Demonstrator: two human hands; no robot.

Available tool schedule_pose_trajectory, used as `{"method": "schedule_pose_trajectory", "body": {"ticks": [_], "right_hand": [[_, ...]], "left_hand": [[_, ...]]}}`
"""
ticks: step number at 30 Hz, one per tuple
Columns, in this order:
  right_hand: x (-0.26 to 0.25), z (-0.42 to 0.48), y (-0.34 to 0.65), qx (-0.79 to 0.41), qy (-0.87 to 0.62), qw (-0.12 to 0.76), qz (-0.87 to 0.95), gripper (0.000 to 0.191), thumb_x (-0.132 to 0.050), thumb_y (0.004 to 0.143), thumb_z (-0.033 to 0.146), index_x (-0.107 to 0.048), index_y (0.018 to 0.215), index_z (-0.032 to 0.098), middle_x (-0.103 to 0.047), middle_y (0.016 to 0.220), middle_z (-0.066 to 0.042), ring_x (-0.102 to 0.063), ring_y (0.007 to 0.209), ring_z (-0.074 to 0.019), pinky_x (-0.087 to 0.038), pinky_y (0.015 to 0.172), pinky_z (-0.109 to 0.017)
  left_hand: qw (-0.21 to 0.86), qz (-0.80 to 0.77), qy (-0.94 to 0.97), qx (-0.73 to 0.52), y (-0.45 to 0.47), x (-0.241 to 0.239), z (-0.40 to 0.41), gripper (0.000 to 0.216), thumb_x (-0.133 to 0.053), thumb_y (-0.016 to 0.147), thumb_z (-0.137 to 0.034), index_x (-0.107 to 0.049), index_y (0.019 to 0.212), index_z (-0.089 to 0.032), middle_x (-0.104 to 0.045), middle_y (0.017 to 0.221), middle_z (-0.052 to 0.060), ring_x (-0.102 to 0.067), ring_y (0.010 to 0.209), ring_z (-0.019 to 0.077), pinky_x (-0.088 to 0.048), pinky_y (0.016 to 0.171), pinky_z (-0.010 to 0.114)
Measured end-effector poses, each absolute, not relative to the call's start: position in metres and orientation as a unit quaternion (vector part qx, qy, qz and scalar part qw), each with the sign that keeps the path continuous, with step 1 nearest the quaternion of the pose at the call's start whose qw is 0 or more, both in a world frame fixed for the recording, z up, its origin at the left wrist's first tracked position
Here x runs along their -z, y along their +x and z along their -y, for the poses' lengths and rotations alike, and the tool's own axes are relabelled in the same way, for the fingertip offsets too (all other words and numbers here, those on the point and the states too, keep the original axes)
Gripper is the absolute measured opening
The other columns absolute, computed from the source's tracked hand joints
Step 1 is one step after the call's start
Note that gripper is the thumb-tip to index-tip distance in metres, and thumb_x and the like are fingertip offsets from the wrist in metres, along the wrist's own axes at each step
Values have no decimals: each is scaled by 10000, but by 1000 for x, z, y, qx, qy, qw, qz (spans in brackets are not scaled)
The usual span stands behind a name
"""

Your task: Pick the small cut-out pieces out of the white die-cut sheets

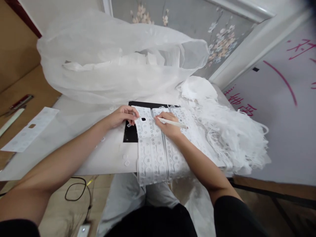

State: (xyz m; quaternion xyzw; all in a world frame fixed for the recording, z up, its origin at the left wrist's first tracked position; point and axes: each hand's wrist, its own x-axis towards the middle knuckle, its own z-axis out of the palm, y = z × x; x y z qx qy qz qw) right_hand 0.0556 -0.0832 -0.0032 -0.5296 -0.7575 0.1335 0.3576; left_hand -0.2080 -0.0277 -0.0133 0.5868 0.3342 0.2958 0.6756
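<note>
Black shirt [153, 222] foremost; past it, a sheet [146, 158] overhangs the table [112, 156] lengthwise, its hole [143, 119] nearer the left hand [123, 116], pinching its edge, than the right hand [171, 130], gripping a tool [179, 124].

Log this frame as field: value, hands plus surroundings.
left_hand: left hand at patterned white sheet's left edge; pinch unclear
right_hand: right hand holding white pen-like tool over sheet
sheet_near_end: overhangs tabletop front edge
under_sheet: black mat, partly covered
robot_side_right: tangled white heap
left_side: separate patterned strip
behind: translucent white sheeting
</note>
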Motion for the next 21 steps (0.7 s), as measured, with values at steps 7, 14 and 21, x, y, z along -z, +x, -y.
{"method": "schedule_pose_trajectory", "body": {"ticks": [7, 14, 21], "right_hand": [[6, 78, 56, -238, -547, 395, 698, 229, -613, 892, 358, -558, 708, 234, -647, 727, -15, -603, 713, -178, -469, 711, -325], [9, 76, 51, -349, -507, 418, 668, 215, -664, 843, 403, -615, 755, 213, -660, 764, -21, -604, 738, -176, -475, 669, -309], [6, 82, 50, -325, -491, 418, 692, 238, -649, 866, 430, -620, 747, 226, -649, 743, -17, -610, 739, -184, -480, 695, -318]], "left_hand": [[649, -332, 626, -278, -208, 14, 27, 161, -766, 752, -235, -702, 869, -144, -671, 605, 10, -652, 541, 128, -510, 524, 205], [542, -379, 688, -299, -196, 4, 46, 309, -730, 828, -364, -657, 1052, -164, -611, 672, -9, -608, 607, 122, -480, 553, 209], [471, -429, 702, -318, -162, 3, 76, 519, -765, 794, -440, -629, 1253, -237, -680, 1130, 46, -627, 805, 158, -485, 678, 248]]}}
